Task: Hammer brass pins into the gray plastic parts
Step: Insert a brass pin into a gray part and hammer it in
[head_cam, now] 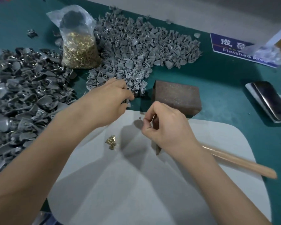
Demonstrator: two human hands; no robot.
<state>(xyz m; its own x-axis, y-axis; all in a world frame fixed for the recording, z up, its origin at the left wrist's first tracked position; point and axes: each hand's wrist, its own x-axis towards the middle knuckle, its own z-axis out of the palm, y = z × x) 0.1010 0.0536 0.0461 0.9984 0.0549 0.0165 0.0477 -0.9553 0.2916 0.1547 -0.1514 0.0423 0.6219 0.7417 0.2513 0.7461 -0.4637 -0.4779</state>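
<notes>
On the green table in front of me, my left hand reaches into the near edge of the lighter heap of gray plastic parts, its fingers curled down among the pieces; I cannot tell whether they have closed on one. My right hand hovers above the white pad, fingers curled with thumb and forefinger pinched together near a small dark speck, and I cannot make out what they hold, if anything. Just behind that hand sits a brown block, its top dotted with tiny bright flecks. A small cluster of brass pins lies loose on the pad between my forearms. A hammer rests on the pad under my right wrist, its wooden handle running off to the right and its dark head partly hidden by the hand. A clear plastic bag full of more pins stands between the two heaps. To the left spreads a second, darker heap of parts. At the far right I see a phone lying flat and, further back, a blue sign.
</notes>
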